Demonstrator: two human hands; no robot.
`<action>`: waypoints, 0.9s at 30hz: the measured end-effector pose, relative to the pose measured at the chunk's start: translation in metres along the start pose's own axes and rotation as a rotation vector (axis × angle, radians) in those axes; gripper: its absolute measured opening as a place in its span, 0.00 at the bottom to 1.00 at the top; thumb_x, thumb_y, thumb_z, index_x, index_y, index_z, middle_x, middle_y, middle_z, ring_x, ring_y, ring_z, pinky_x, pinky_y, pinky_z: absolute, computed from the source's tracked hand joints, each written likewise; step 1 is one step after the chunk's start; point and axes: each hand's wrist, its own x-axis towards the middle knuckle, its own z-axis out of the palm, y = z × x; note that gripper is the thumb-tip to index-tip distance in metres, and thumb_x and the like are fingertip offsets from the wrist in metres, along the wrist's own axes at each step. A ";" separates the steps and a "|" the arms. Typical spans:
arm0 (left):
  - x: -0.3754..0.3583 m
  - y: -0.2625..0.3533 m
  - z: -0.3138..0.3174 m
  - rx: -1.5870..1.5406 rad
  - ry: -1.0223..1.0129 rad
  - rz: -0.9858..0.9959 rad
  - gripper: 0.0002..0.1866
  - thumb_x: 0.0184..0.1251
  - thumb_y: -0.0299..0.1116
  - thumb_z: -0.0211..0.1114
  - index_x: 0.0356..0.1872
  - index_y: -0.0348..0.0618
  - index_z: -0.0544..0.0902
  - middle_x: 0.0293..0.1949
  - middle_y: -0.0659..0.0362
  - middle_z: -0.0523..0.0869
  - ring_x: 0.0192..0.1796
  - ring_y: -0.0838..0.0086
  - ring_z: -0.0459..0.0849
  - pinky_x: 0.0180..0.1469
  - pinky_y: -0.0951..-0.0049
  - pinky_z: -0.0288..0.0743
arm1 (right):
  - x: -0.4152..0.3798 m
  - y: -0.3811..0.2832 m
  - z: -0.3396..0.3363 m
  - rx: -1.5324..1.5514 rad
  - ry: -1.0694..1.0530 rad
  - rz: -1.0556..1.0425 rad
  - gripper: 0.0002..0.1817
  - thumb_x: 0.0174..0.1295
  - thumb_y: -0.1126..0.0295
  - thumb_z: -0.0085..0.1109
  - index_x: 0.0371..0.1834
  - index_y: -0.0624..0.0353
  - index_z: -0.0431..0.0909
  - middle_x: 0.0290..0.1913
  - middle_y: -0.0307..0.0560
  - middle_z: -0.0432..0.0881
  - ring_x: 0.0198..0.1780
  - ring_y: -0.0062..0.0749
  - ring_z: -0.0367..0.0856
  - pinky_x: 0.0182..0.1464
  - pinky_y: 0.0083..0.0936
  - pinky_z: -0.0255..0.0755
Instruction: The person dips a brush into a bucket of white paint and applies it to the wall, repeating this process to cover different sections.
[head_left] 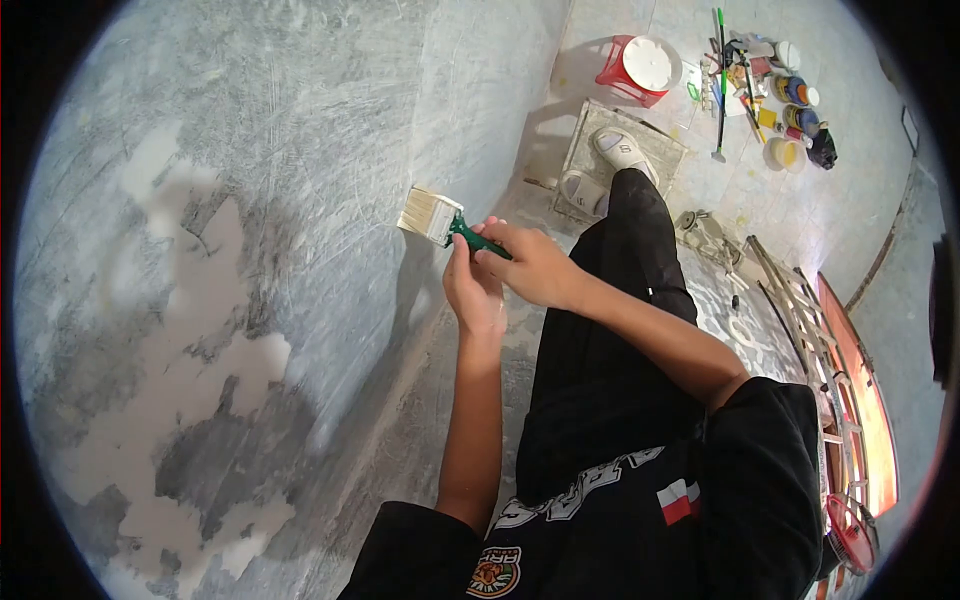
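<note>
A flat paintbrush [432, 215] with pale, paint-stained bristles and a green handle is held between both hands. My right hand [540, 265] is closed around the rear of the handle. Close to the base of the bristles, my left hand [476, 290] supports the handle from below, thumb and fingers pressed against it. The bristles point left, in front of the grey wall [330, 200], and overlap it in this view. White patches of coating [230, 290] show on the wall's lower left part, with bare grey between them.
My feet in light sandals [622, 150] rest on a dusty square board [640, 125]. Beyond it stands a red stool [617, 68] with a white bucket [650, 62]. Tools, bottles [796, 90] and tubs crowd the floor further right. A ladder [835, 385] and a red fan [850, 535] are at right.
</note>
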 end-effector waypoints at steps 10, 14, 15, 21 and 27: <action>-0.083 0.113 0.038 -0.182 -0.126 0.193 0.19 0.86 0.49 0.48 0.53 0.45 0.78 0.54 0.55 0.84 0.62 0.63 0.80 0.69 0.60 0.70 | -0.016 -0.162 0.015 -0.114 -0.117 -0.169 0.14 0.68 0.65 0.57 0.45 0.69 0.78 0.31 0.64 0.83 0.31 0.64 0.84 0.34 0.52 0.78; -0.131 0.151 0.049 -0.173 -0.128 0.306 0.19 0.86 0.50 0.46 0.51 0.46 0.78 0.50 0.57 0.84 0.60 0.65 0.80 0.68 0.61 0.71 | -0.041 -0.215 0.015 -0.056 -0.168 -0.270 0.15 0.68 0.65 0.56 0.45 0.69 0.77 0.32 0.64 0.83 0.31 0.62 0.85 0.34 0.50 0.79; -0.142 0.161 0.050 -0.188 -0.129 0.328 0.19 0.87 0.50 0.46 0.51 0.47 0.78 0.49 0.58 0.83 0.59 0.66 0.80 0.67 0.63 0.71 | -0.047 -0.226 0.019 -0.073 -0.188 -0.283 0.15 0.68 0.65 0.56 0.45 0.69 0.77 0.31 0.63 0.83 0.29 0.61 0.85 0.33 0.49 0.79; -0.208 0.218 0.077 -0.151 -0.105 0.547 0.19 0.86 0.50 0.48 0.49 0.47 0.79 0.46 0.60 0.84 0.55 0.69 0.78 0.63 0.65 0.73 | -0.080 -0.306 0.039 -0.019 -0.093 -0.515 0.15 0.71 0.65 0.54 0.45 0.69 0.78 0.26 0.60 0.82 0.25 0.60 0.83 0.30 0.49 0.78; -0.259 0.270 0.086 -0.135 -0.054 0.795 0.24 0.86 0.49 0.46 0.51 0.37 0.80 0.46 0.51 0.84 0.48 0.64 0.82 0.56 0.64 0.77 | -0.102 -0.375 0.050 0.082 -0.235 -0.642 0.14 0.72 0.66 0.56 0.47 0.68 0.80 0.24 0.60 0.81 0.26 0.58 0.83 0.29 0.44 0.75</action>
